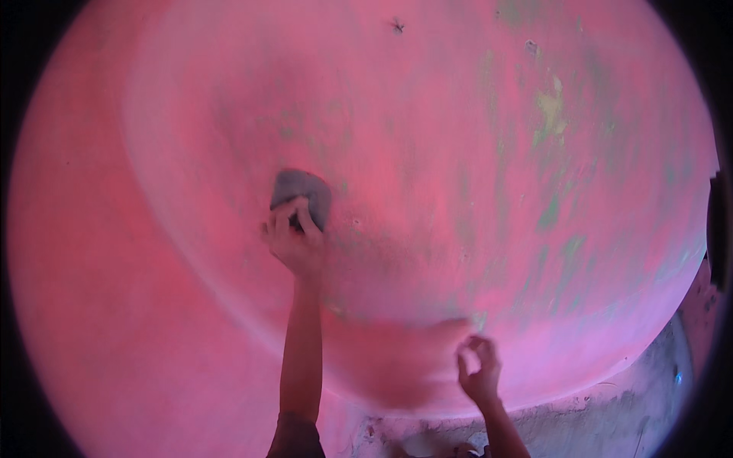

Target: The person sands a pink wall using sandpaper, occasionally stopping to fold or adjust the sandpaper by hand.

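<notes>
My left hand (296,243) presses a dark grey piece of sandpaper (318,192) flat against a pink painted wall (412,189). Its fingers are bent over the lower part of the sheet, and the arm reaches straight up from below. Lower and to the right, my right hand (481,366) is raised before the wall's lower part. Its thumb and forefinger curl towards each other with a gap between them, and I see nothing in it. Slight blur covers both hands. Green patches and a yellowish bare spot (551,109) show through the worn pink paint.
A corner edge (189,266) divides this wall from another pink wall (86,229) on the left. Grey, stained floor (607,421) lies at the lower right. A dark object (718,229) stands at the right rim. Small holes (531,47) mark the upper wall.
</notes>
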`<state>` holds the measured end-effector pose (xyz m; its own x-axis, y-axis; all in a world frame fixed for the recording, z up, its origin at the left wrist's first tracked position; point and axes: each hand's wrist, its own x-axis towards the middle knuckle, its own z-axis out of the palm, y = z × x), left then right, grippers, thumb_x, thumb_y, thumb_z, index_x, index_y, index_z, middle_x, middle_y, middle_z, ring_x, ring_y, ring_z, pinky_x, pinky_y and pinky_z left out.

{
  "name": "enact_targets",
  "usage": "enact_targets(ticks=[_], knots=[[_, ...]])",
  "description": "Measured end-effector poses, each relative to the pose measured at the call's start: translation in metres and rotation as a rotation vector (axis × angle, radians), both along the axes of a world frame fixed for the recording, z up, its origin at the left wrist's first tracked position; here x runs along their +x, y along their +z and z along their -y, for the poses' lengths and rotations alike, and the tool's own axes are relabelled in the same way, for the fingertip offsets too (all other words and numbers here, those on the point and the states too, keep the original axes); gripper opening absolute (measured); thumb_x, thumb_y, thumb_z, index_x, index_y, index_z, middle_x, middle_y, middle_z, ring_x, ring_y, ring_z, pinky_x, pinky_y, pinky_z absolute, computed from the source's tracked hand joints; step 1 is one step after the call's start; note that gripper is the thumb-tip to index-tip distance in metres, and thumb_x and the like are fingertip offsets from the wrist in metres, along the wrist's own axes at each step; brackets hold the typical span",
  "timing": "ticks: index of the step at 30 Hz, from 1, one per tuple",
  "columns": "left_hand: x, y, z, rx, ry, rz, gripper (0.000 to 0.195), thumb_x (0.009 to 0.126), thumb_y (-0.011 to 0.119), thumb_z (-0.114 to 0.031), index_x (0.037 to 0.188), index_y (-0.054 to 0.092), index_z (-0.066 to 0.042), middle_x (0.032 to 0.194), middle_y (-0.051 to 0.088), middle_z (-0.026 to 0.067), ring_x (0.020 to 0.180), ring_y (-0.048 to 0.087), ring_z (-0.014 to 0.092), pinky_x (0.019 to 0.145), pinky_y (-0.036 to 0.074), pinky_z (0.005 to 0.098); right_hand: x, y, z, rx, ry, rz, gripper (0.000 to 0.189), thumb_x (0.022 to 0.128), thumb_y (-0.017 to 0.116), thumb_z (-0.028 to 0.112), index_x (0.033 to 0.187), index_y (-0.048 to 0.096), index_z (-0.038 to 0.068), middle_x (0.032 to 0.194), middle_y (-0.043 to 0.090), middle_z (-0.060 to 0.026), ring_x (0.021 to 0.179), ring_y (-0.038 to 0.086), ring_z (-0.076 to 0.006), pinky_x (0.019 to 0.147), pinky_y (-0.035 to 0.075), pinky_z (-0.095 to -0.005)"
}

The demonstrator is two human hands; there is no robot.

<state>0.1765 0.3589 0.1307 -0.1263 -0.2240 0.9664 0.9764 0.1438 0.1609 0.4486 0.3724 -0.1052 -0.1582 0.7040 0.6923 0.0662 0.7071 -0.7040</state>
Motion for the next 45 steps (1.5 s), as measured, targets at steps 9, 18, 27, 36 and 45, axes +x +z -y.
enact_targets(ticks=[9,18,27,36,45], knots=[[-0.008,0.022,-0.002,-0.026,-0.072,-0.123,0.004,0.086,0.065,-0.014,0.084,0.068,-0.013,0.085,0.066,0.0035,0.074,0.061,0.024,0.076,0.045,0.0408,-0.020,0.042,-0.038,0.173,-0.580,-0.233,0.026,0.088,0.064,0.005,0.113,0.058,0.001,0.129,0.047,-0.0214,0.116,0.050,-0.0358,0.086,0.046,-0.0427],[-0.022,0.056,0.007,-0.154,-0.133,-0.384,0.009,0.085,0.062,-0.014,0.087,0.069,-0.018,0.084,0.066,-0.0002,0.079,0.060,0.021,0.081,0.044,0.0431,-0.037,0.045,-0.025,-0.016,-0.548,-0.214,0.030,0.089,0.063,0.006,0.118,0.056,0.003,0.128,0.046,-0.0219,0.120,0.047,-0.0371,0.096,0.042,-0.0453],[-0.034,0.057,0.013,-0.324,-0.193,-0.738,0.011,0.089,0.058,-0.015,0.088,0.068,-0.013,0.087,0.068,0.0028,0.081,0.062,0.023,0.079,0.045,0.0436,-0.071,0.039,-0.017,0.000,-0.402,-0.025,0.079,0.091,0.065,0.033,0.150,0.022,0.001,0.154,0.008,-0.0307,0.143,0.011,-0.0484,0.113,0.022,-0.0560],[-0.039,0.056,0.036,-0.477,-0.044,-0.861,0.015,0.092,0.054,-0.019,0.092,0.068,-0.015,0.100,0.068,0.0002,0.096,0.061,0.025,0.087,0.043,0.0451,-0.075,0.035,-0.011,-0.024,-0.415,0.106,0.088,0.093,0.060,0.040,0.152,0.009,-0.001,0.154,0.001,-0.0340,0.142,0.006,-0.0524,0.113,0.018,-0.0587],[-0.059,0.062,0.035,-0.405,-0.162,-0.674,0.007,0.087,0.065,-0.019,0.093,0.068,-0.017,0.109,0.067,-0.0015,0.106,0.060,0.022,0.105,0.033,0.0477,-0.080,0.031,-0.006,-0.041,-0.460,0.225,0.087,0.095,0.055,0.042,0.151,0.007,-0.004,0.154,-0.002,-0.0351,0.142,0.005,-0.0537,0.113,0.018,-0.0580]])
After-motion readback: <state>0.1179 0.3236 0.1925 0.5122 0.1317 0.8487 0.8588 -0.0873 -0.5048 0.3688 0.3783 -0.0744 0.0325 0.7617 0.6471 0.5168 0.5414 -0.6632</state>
